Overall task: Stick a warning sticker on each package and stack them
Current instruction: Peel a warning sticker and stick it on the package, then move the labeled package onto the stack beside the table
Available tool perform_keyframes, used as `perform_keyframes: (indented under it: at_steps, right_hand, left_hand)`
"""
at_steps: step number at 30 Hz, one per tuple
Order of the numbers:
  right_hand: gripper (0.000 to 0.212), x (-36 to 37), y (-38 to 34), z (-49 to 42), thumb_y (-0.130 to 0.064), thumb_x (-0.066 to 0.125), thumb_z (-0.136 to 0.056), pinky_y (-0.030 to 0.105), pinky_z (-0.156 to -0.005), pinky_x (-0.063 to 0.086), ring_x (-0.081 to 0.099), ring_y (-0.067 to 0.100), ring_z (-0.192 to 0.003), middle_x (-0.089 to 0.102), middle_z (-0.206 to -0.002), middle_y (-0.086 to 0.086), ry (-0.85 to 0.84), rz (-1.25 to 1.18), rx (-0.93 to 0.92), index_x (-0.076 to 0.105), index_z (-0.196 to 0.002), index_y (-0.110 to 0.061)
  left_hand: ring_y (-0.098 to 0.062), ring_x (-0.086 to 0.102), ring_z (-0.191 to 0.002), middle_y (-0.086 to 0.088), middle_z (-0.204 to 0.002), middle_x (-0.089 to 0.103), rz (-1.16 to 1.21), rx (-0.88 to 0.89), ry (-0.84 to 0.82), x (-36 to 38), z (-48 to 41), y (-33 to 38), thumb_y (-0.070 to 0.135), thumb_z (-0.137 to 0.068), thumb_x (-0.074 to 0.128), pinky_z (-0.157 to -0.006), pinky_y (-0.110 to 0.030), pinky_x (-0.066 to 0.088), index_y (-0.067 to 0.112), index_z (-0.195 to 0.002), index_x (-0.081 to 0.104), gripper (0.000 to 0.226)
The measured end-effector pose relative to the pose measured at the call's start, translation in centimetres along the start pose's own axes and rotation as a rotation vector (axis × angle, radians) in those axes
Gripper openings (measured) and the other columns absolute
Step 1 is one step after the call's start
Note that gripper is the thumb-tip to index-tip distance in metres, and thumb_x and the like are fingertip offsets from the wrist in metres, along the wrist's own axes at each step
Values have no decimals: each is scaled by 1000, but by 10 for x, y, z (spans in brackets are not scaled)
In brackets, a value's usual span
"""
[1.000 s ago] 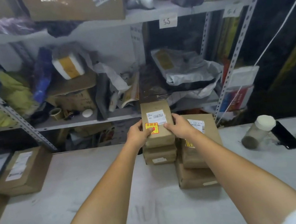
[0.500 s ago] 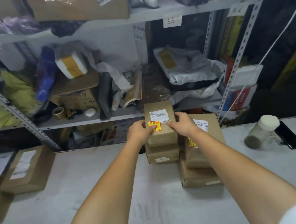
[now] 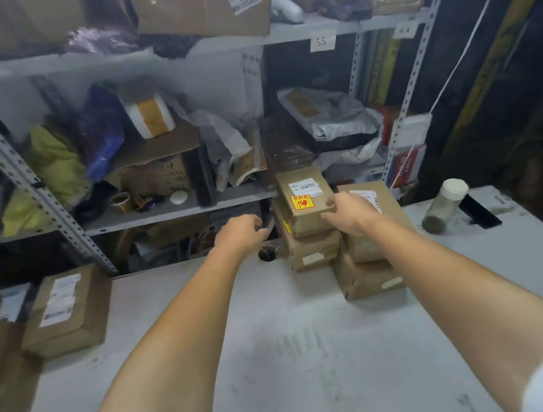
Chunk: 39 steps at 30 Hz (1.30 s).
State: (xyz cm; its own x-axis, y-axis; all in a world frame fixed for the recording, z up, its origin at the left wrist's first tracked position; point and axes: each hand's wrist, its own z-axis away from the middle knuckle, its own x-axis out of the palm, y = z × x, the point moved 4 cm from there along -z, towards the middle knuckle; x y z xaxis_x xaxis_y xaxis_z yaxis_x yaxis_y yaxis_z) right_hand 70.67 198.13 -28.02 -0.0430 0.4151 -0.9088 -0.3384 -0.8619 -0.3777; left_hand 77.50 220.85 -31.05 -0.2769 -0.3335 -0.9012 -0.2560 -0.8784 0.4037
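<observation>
Looking down from the head camera, the view takes in a white table set against metal shelving crowded with boxes and bags.

Task items: two stacks of brown packages stand side by side at the far middle of the table. The top package of the left stack lies slightly askew on the boxes beneath it. It carries a white shipping label and, just nearer the person, a red and yellow warning sticker lying flat on its upper face. The right stack touches the left one and has a labelled box uppermost.

Hands: the right hand grips the near right corner of the top package, fingers curled over its edge. The left hand is off the package, just to its left above the table's far edge, fingers curled. Whether it holds anything cannot be told.

Other items: a labelled brown package lies near the table's left edge, with more blurred boxes beside it. A white-lidded jar lies on its side at the far right, next to a flat black object.
</observation>
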Motion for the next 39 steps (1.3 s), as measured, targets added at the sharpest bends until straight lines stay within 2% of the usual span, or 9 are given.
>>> perform_keyframes:
  at_steps: [9,13,16,19,23,28,30,33,39]
  right_hand:
    - [39,56,-118,38,-36,56,-96,44,-92,54,62,27,-107,65,-123,8,-106,72,-178,59,-128,-15]
    - [47,83,-176,40,-38,56,-97,40,-95,51,59,29,-116,61,-132,9,-154,100,-295,53,-137,-14]
    - [44,105,-219,44,-37,56,-97,40,-94,51,58,31,-116,61,-131,10,-197,105,-398,55,-134,-14]
    - [45,126,-264,54,-38,57,-96,35,-88,47,57,31,-118,61,-130,8,-254,123,-499,57,-133,-14]
    - [29,153,-329,79,-33,56,-96,34,-77,45,60,29,-103,65,-118,9,-306,133,-622,62,-119,-14]
    - [23,184,-396,106,-33,56,-95,35,-74,48,60,23,-93,65,-111,6,-366,127,-733,63,-109,-16]
    - [27,197,-422,113,-34,57,-94,38,-83,53,61,24,-97,66,-113,6,-384,115,-752,64,-112,-16]
    - [43,215,-460,121,-37,58,-94,42,-98,50,58,27,-116,61,-129,9,-401,100,-766,59,-131,-14]
    - [41,257,-531,120,-33,55,-96,42,-94,51,60,27,-111,63,-126,9,-378,9,-705,55,-133,-15]
  left_hand:
    - [-28,58,-113,-7,-131,61,-111,-108,26,-53,82,-113,38,-98,50,-91,-39,51,20,-135,54,41]
    - [-29,59,-111,-7,-126,63,-116,-242,57,-79,124,-171,37,-98,49,-91,-38,50,19,-129,59,37]
    - [-29,59,-108,-8,-122,64,-110,-356,111,-96,161,-209,35,-95,50,-91,-40,51,19,-121,63,33]
    - [-28,60,-109,-8,-122,64,-127,-494,146,-114,203,-238,33,-97,48,-88,-37,50,20,-128,58,36]
    - [-23,61,-106,-3,-119,65,-117,-607,198,-140,254,-274,35,-97,50,-90,-41,52,22,-126,60,33]
    - [-17,60,-93,2,-103,64,-26,-705,301,-164,301,-322,35,-95,55,-83,-38,53,25,-116,62,25]
    - [-14,58,-90,4,-100,63,-16,-724,309,-173,317,-344,33,-96,55,-78,-33,50,25,-113,63,21]
    - [-13,55,-91,4,-102,59,-13,-750,314,-186,333,-386,35,-96,54,-77,-32,48,25,-119,59,26]
    - [-22,57,-105,-5,-124,60,34,-735,316,-205,328,-471,34,-98,51,-87,-34,48,21,-132,55,36]
